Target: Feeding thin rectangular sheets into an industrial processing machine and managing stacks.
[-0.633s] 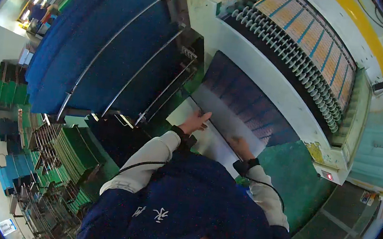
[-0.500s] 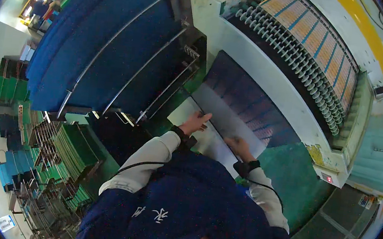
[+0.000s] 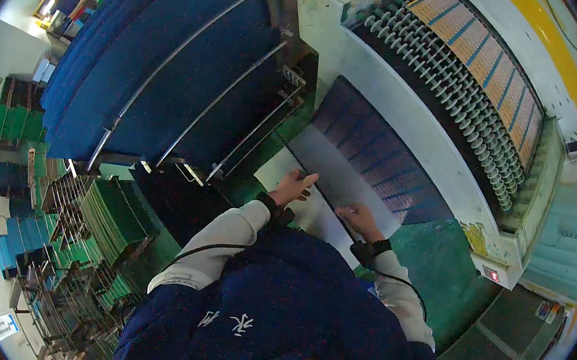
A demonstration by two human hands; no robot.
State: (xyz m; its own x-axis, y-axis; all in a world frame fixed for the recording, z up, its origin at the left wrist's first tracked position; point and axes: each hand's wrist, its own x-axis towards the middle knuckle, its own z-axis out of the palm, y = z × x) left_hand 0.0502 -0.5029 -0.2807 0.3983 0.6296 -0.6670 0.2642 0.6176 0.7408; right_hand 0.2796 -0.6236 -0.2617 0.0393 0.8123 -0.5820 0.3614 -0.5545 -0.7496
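Left hand [image 3: 291, 188] and right hand [image 3: 361, 220] curl over flat, shiny panels [image 3: 336, 170].

"What does the pale grey sheet [image 3: 326, 164] look like?"

"Smooth metal, with a soft sheen. The dark panel [image 3: 371, 143] beyond it looks glossy."

"And the rack's rails [image 3: 119, 120]?"

"Shiny metal, against matt blue boards [image 3: 161, 112]."

"The machine casing [image 3: 389, 81]?"

"Painted and smooth, worn at one corner; its roller discs [image 3: 447, 97] look like plastic."

"The clothing?"

"Matt cloth: navy garment [image 3: 303, 302], white sleeves [image 3: 226, 230]."
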